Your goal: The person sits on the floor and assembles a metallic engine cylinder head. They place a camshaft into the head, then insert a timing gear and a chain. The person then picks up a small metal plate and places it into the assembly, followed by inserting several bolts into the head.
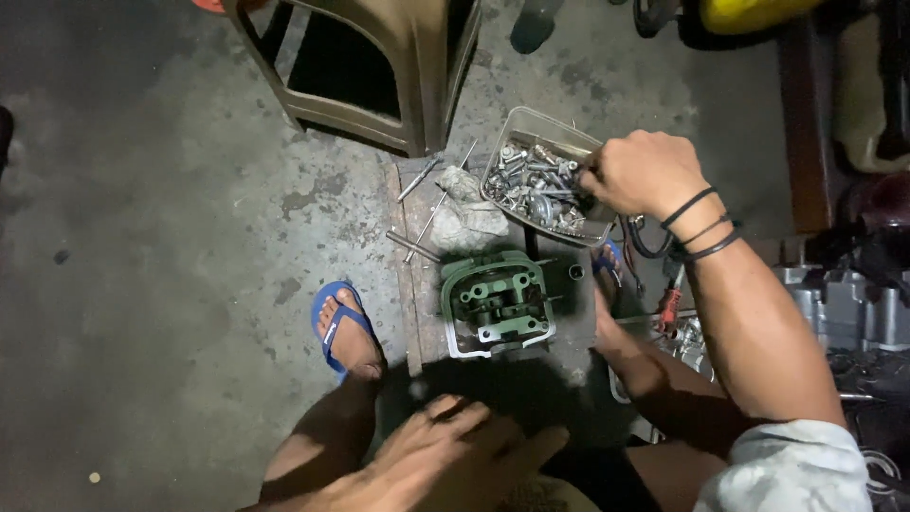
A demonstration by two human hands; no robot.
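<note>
The right hand (643, 173) digs in the clear tub of bolts (542, 180) beside the green engine part (497, 301), its grip hidden, while the left hand (445, 453) rests open; a careless tug could tip the tub and scatter bolts over the floor (142, 237).

Scene is running dim overall, one light source coming from above and a bit ahead, brightening the concrete floor (190, 237) patch in the centre. Corners are falling off to near black, left edge especially. The right hand (645, 173) and forearm are catching the light well, staying sharp. The left hand (445, 455) is sitting in the body's own shadow, showing soft with motion blur. Metal bits in the clear tray (531, 123) are glinting, mild glare. Grain is showing in the dark areas.
</note>
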